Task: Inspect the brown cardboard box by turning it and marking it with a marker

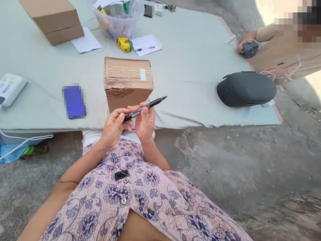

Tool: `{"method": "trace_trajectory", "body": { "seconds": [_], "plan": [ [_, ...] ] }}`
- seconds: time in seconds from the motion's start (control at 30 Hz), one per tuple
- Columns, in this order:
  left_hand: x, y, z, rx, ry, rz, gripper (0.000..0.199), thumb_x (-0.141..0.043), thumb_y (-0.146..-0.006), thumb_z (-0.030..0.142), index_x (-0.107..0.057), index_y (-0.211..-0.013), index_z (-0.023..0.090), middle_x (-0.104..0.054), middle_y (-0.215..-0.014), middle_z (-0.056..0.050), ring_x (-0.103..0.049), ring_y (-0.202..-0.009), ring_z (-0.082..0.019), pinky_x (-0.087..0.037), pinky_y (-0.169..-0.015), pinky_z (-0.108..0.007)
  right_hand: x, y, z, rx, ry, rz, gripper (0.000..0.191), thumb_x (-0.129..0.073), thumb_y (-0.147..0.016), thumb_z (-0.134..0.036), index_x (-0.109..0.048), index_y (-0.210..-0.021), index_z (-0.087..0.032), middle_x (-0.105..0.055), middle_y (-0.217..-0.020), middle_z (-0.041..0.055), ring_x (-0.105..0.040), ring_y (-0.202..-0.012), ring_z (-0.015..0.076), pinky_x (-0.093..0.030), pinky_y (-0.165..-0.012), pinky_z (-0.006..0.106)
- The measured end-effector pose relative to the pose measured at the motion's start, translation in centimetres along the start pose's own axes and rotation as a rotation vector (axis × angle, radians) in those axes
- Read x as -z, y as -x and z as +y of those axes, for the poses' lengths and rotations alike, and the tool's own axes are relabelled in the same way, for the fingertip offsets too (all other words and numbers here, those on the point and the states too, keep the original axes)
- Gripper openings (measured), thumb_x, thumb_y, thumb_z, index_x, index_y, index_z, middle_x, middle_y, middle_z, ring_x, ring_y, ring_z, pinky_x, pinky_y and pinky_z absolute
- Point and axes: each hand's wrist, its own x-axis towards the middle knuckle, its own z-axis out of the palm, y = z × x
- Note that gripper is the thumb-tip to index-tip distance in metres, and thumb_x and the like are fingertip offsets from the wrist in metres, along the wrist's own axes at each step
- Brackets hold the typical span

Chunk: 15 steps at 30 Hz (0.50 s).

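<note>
A black marker [150, 105] is held between my two hands, its dark tip pointing up to the right. My left hand [114, 127] has its fingers closed on the marker's lower left end. Around its middle, the thumb and fingers of my right hand [145, 122] are closed too. Just beyond both hands stands a brown cardboard box [127, 75] with scribbled lines and a small blue-and-white patterned sticker on top. Part of the box's front is hidden behind my hands.
Left of the box lies a blue-screened phone [74, 102], with a white device [11, 89] farther left. Behind are another box [60, 25], a plastic basket [117, 25], a yellow tape measure [124, 44] and paper with a pen. At right are a black cap [247, 88] and a person.
</note>
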Motion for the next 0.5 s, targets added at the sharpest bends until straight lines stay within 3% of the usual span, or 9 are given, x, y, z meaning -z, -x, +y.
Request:
{"method": "trace_trajectory", "body": {
  "seconds": [0.1,0.3,0.5],
  "plan": [
    [0.29,0.02,0.00,0.086,0.038,-0.039,0.051,-0.079,-0.081,0.060,-0.063,-0.108,0.019,-0.076,-0.109,-0.009,-0.071,-0.071,-0.014,-0.054,-0.053,-0.024,0.41,-0.06,-0.16,0.035,0.020,0.023,0.038,-0.064,-0.090,-0.064,-0.055,-0.095,-0.027,-0.069,-0.075,-0.0038,-0.074,-0.087,0.0164,-0.058,-0.085,0.034],
    [1.04,-0.09,-0.11,0.401,0.045,-0.193,0.059,-0.066,-0.086,0.072,-0.068,-0.097,0.013,-0.072,-0.071,-0.006,-0.058,-0.046,-0.010,-0.033,-0.035,-0.020,0.82,-0.12,0.07,0.114,0.037,-0.026,0.033,-0.057,-0.096,-0.060,-0.055,-0.099,-0.028,-0.070,-0.079,-0.0048,-0.073,-0.078,0.0123,-0.060,-0.078,0.030],
    [0.85,-0.13,-0.03,0.381,0.108,-0.193,0.048,-0.081,-0.080,0.059,-0.068,-0.084,0.013,-0.061,-0.057,0.001,-0.036,-0.036,-0.002,-0.020,-0.035,-0.019,0.41,0.28,-0.17,0.020,0.039,-0.040,0.046,-0.063,-0.087,-0.071,-0.052,-0.096,-0.028,-0.068,-0.075,-0.0048,-0.075,-0.076,0.0150,-0.058,-0.063,0.027]
  ]
}}
